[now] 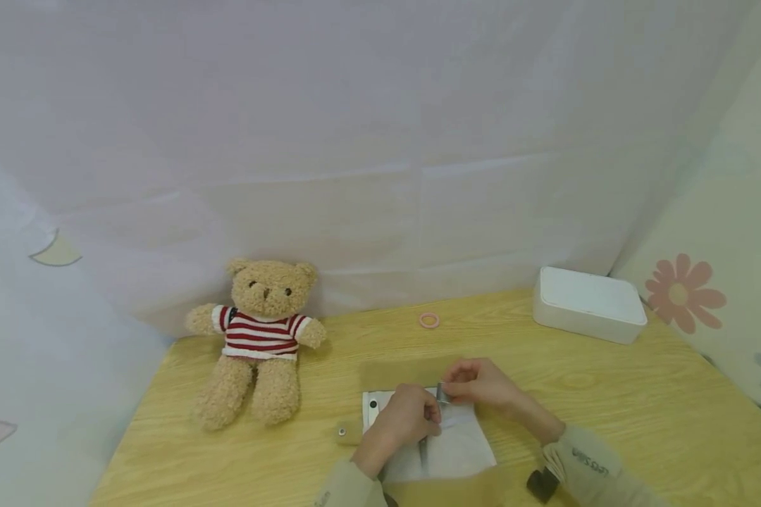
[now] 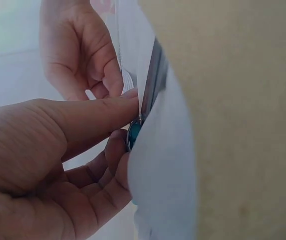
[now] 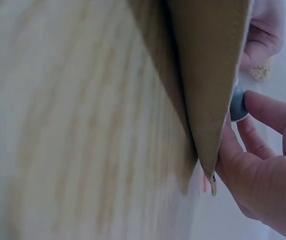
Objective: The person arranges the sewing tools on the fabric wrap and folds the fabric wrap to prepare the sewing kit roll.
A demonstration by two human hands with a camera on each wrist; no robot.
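An opened beige cloth pouch with a white lining (image 1: 463, 447) lies flat on the table, a snap strap (image 1: 350, 432) at its left. My left hand (image 1: 407, 417) is over the lining. In the left wrist view its thumb and curled fingers pinch the teal end (image 2: 134, 133) of a slim grey tool (image 2: 155, 77), partly hidden by white cloth; its kind is unclear. My right hand (image 1: 485, 384), at the pouch's far edge, pinches a small dark grey cylinder with a pale rim (image 1: 443, 393), like a thread spool. The right wrist view shows that cylinder (image 3: 238, 104) beside the beige cloth (image 3: 210, 75).
A teddy bear (image 1: 263, 345) in a striped shirt sits at the left. A pink ring (image 1: 429, 320) lies behind the pouch. At the back right stands a white box (image 1: 586, 303). White sheets hang behind the wooden table (image 1: 659, 422).
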